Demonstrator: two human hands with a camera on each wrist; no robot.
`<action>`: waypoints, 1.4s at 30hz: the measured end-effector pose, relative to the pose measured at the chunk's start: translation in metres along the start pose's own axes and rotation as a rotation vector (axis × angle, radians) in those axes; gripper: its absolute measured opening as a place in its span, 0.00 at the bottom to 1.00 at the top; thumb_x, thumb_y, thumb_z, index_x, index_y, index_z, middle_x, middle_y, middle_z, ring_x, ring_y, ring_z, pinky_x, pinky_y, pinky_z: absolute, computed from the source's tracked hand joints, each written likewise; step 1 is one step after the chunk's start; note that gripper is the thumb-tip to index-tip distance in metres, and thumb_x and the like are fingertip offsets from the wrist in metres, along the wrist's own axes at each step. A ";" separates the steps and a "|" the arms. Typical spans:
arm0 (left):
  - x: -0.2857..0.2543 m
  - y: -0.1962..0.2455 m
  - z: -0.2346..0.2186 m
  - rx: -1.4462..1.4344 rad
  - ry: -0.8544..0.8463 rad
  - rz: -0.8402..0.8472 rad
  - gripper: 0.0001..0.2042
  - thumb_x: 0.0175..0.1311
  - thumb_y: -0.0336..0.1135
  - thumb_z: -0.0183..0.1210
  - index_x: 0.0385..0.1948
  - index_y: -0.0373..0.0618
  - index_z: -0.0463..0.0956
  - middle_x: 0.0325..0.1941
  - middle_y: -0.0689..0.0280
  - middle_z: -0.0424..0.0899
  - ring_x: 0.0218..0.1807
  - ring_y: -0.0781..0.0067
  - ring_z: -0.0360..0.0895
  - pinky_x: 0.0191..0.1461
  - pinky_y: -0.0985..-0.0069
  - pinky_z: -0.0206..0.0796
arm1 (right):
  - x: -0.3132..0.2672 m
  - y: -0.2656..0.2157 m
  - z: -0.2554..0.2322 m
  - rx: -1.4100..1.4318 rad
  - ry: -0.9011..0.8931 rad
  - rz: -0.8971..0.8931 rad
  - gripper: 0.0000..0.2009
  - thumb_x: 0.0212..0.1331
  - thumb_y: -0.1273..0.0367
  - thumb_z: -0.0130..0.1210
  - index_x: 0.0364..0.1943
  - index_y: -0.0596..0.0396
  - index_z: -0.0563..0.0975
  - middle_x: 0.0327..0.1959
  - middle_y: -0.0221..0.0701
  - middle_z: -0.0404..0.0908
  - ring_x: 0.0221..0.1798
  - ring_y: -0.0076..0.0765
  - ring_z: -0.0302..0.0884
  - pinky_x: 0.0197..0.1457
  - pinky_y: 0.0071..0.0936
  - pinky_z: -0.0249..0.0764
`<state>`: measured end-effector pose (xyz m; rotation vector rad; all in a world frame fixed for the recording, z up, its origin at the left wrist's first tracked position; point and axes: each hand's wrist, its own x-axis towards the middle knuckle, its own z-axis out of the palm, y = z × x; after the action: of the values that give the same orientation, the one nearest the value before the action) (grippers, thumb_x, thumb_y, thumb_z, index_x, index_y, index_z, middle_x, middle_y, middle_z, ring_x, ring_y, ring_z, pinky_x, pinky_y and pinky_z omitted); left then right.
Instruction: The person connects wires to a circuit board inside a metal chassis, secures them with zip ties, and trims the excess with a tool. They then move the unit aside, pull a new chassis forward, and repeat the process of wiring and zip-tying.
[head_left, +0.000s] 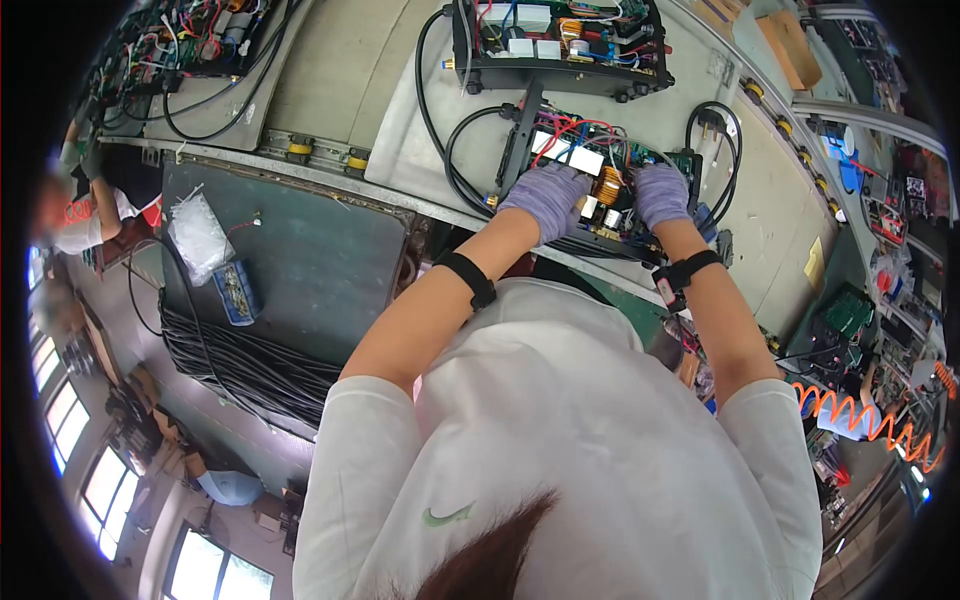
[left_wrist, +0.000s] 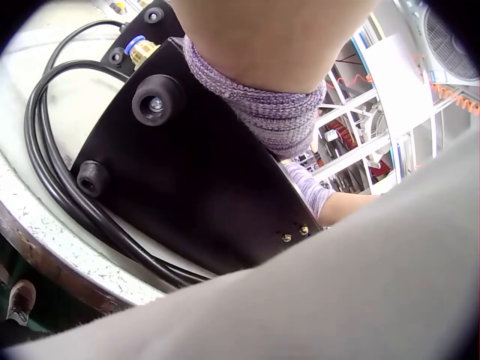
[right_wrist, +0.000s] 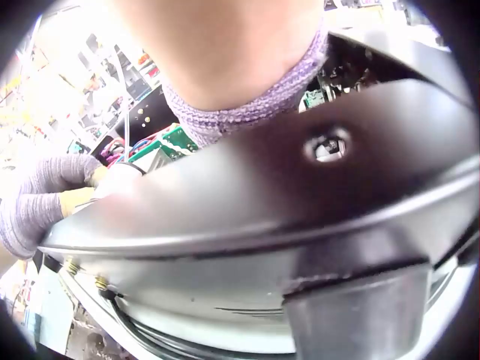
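Note:
An uncovered black metal chassis [head_left: 622, 238] holds circuit boards, red and blue wires, white blocks and a copper-coloured coil [head_left: 607, 186]. My left hand [head_left: 550, 203], in a purple-grey knitted glove with bare fingertips, reaches over the near edge into its left half. In the right wrist view, the left hand's fingertips [right_wrist: 79, 200] are right at a pale part inside the case. My right hand [head_left: 662, 195], gloved alike, reaches in at the right end beside the coil. Its fingers are hidden behind the case wall [right_wrist: 225, 187], so I cannot tell what they hold.
A second open chassis [head_left: 560, 70] stands just behind. Black cables [head_left: 432, 120] loop at the left; another cable with a plug [head_left: 712, 125] lies right. On the dark side table [head_left: 300, 240] are a plastic bag [head_left: 200, 235], a blue box [head_left: 235, 292] and bundled black cable [head_left: 240, 365].

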<state>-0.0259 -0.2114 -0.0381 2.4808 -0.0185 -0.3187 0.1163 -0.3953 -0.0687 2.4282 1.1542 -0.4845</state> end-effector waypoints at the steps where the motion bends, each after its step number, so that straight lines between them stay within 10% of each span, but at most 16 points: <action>1: 0.000 0.001 0.000 0.000 0.008 0.003 0.10 0.60 0.37 0.53 0.40 0.47 0.75 0.40 0.59 0.79 0.46 0.57 0.76 0.52 0.63 0.68 | -0.001 0.001 0.000 -0.002 0.006 -0.007 0.08 0.47 0.72 0.53 0.28 0.52 0.84 0.30 0.39 0.83 0.36 0.44 0.83 0.40 0.37 0.77; 12: -0.004 0.003 -0.006 -0.020 0.076 0.067 0.10 0.59 0.37 0.53 0.41 0.47 0.75 0.38 0.59 0.78 0.44 0.56 0.76 0.48 0.62 0.68 | -0.062 0.021 -0.085 0.422 0.018 0.157 0.14 0.53 0.63 0.55 0.42 0.54 0.79 0.37 0.42 0.81 0.44 0.47 0.78 0.48 0.40 0.73; 15: -0.005 0.003 -0.001 -0.027 0.110 0.068 0.09 0.59 0.36 0.53 0.39 0.48 0.76 0.37 0.59 0.79 0.42 0.55 0.77 0.48 0.62 0.68 | -0.071 0.030 -0.063 0.399 -0.213 0.038 0.15 0.53 0.62 0.55 0.43 0.54 0.79 0.41 0.41 0.79 0.46 0.45 0.77 0.48 0.38 0.72; 23: -0.001 0.005 -0.002 -0.014 0.057 0.044 0.09 0.61 0.37 0.52 0.39 0.49 0.76 0.40 0.58 0.79 0.46 0.57 0.76 0.50 0.62 0.68 | -0.083 0.008 -0.024 0.018 -0.002 -0.092 0.17 0.52 0.68 0.53 0.47 0.57 0.77 0.50 0.38 0.77 0.56 0.44 0.71 0.57 0.38 0.66; 32: -0.002 0.013 -0.008 -0.175 0.077 0.066 0.09 0.61 0.36 0.54 0.40 0.49 0.78 0.40 0.58 0.81 0.42 0.54 0.78 0.46 0.63 0.71 | -0.109 0.013 -0.022 0.914 0.573 0.374 0.11 0.57 0.71 0.52 0.44 0.53 0.78 0.43 0.39 0.80 0.45 0.38 0.77 0.48 0.33 0.72; 36: 0.011 0.042 -0.021 -0.279 0.070 0.063 0.09 0.61 0.36 0.54 0.41 0.48 0.78 0.38 0.57 0.80 0.40 0.53 0.78 0.45 0.64 0.71 | -0.107 0.022 -0.011 1.680 0.488 0.412 0.09 0.62 0.69 0.52 0.43 0.54 0.78 0.32 0.36 0.81 0.31 0.31 0.76 0.38 0.25 0.73; 42: 0.067 0.086 -0.010 -0.030 0.056 0.110 0.15 0.59 0.36 0.56 0.49 0.51 0.74 0.46 0.54 0.77 0.47 0.52 0.75 0.51 0.63 0.69 | -0.108 0.022 -0.014 1.192 0.336 0.434 0.13 0.60 0.63 0.55 0.46 0.51 0.79 0.37 0.43 0.81 0.40 0.48 0.79 0.46 0.34 0.74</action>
<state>0.0464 -0.2808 0.0057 2.4470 -0.1251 -0.2016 0.0708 -0.4716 -0.0015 3.7609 0.3609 -0.7822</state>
